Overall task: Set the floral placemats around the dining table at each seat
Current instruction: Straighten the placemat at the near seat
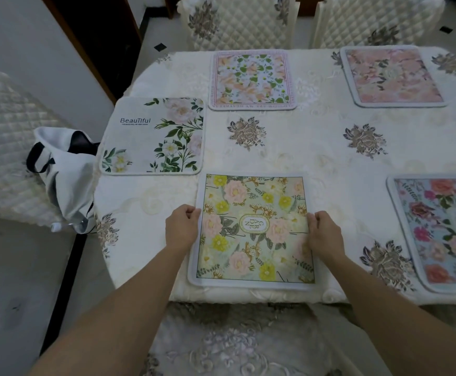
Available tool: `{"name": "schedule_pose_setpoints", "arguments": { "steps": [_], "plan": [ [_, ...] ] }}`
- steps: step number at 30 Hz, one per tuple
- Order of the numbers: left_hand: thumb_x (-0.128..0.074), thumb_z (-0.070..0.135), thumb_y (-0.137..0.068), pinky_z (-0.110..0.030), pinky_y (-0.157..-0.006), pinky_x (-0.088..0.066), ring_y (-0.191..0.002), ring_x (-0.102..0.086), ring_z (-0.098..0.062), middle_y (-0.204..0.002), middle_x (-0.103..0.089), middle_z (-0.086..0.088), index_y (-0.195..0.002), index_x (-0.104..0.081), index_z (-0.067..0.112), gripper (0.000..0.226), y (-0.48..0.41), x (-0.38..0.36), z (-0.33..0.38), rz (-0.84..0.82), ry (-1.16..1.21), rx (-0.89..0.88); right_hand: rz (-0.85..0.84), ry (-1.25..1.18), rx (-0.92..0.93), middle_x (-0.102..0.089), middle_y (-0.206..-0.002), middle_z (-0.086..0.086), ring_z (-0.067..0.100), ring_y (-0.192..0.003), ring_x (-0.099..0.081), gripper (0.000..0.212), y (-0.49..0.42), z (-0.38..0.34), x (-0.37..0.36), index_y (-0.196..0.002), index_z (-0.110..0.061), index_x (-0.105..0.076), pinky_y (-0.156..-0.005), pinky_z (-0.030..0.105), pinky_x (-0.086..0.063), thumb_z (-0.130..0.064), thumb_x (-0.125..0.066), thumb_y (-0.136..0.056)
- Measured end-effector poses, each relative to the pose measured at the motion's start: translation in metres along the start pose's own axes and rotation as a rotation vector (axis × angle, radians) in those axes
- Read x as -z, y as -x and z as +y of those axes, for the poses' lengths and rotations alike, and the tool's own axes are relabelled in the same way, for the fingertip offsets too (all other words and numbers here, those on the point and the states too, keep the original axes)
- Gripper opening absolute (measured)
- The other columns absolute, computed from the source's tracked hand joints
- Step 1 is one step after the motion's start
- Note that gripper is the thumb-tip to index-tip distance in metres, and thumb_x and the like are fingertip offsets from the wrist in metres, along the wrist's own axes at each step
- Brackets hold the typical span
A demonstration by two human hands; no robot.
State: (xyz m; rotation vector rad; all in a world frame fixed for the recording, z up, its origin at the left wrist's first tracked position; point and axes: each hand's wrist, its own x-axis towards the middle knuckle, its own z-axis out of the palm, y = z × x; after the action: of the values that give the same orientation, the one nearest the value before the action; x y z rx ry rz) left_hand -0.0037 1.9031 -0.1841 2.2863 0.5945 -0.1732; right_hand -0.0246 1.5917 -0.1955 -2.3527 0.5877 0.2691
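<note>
Fingers [191,211] of the left hand [181,231] curl over the left edge of the green-and-yellow placemat [254,232], clamped on it, and across the way the right hand [323,234] pinches the right edge the same way, thumb on top. That placemat, with its "GARDEN" oval in the middle, lies flat on the table [316,147] at the near edge, square in front of the person, both forearms reaching out to it. Look around the cream embroidered cloth: a white placemat [153,135] lettered "Beautiful" sits at the left end, just beside the near one's upper left corner. On the far side lie a pink-bordered placemat [251,78] with green leaves and, well to its right, a peach placemat [392,76]. At the right, a blue placemat [444,232] with red and pink roses runs out of view. Quilted chairs [237,21] stand behind the far seats, and a white bag [66,175] with black handles rests on the chair at left.
</note>
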Motion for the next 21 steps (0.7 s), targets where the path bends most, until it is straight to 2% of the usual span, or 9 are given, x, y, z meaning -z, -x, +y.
{"name": "schedule_pose_setpoints", "arguments": {
  "steps": [5, 9, 12, 16, 21],
  "plan": [
    [-0.056, 0.027, -0.097, -0.026, -0.068, -0.037, -0.078, -0.059, -0.02, -0.082, -0.063, -0.001, -0.095, -0.066, 0.008, 0.022, 0.002, 0.001, -0.004, 0.024, -0.003, -0.022, -0.051, 0.077, -0.006, -0.06, -0.079, 0.005, 0.023, -0.071, -0.056, 0.034, -0.008, -0.001, 0.001, -0.09, -0.013, -0.051, -0.059, 0.035, -0.04, -0.041, -0.035, -0.101],
    [-0.055, 0.023, -0.097, -0.025, -0.067, -0.036, -0.074, -0.055, -0.019, -0.082, -0.063, -0.004, -0.093, -0.065, 0.005, 0.021, 0.004, -0.002, -0.003, 0.045, -0.026, -0.049, -0.066, 0.113, 0.001, -0.059, -0.08, 0.006, 0.023, -0.07, -0.055, 0.035, -0.012, -0.001, 0.002, -0.09, -0.012, -0.05, -0.058, 0.035, -0.039, -0.041, -0.034, -0.102],
    [-0.055, 0.022, -0.097, -0.027, -0.068, -0.036, -0.076, -0.055, -0.021, -0.086, -0.065, -0.01, -0.094, -0.065, 0.002, 0.022, 0.004, -0.002, -0.005, 0.056, -0.057, -0.052, -0.086, 0.149, -0.003, -0.058, -0.081, 0.007, 0.025, -0.072, -0.055, 0.036, -0.013, -0.002, 0.001, -0.092, -0.011, -0.049, -0.06, 0.036, -0.041, -0.042, -0.033, -0.102],
    [-0.056, 0.024, -0.097, -0.029, -0.07, -0.039, -0.08, -0.057, -0.022, -0.088, -0.066, -0.009, -0.096, -0.065, 0.004, 0.022, 0.003, -0.001, -0.005, 0.053, -0.069, -0.034, -0.084, 0.177, 0.013, -0.058, -0.082, 0.009, 0.025, -0.071, -0.054, 0.037, -0.012, -0.005, 0.002, -0.091, -0.011, -0.048, -0.058, 0.035, -0.04, -0.042, -0.031, -0.102],
    [-0.058, 0.023, -0.096, -0.031, -0.069, -0.04, -0.08, -0.057, -0.021, -0.089, -0.065, -0.008, -0.098, -0.062, 0.006, 0.017, 0.004, 0.0, -0.009, 0.055, -0.066, -0.035, -0.046, 0.412, 0.084, -0.055, -0.074, 0.006, 0.025, -0.062, -0.054, 0.038, -0.006, -0.007, 0.002, -0.089, -0.013, -0.043, -0.055, 0.034, -0.044, -0.045, -0.028, -0.101]
  ]
}}
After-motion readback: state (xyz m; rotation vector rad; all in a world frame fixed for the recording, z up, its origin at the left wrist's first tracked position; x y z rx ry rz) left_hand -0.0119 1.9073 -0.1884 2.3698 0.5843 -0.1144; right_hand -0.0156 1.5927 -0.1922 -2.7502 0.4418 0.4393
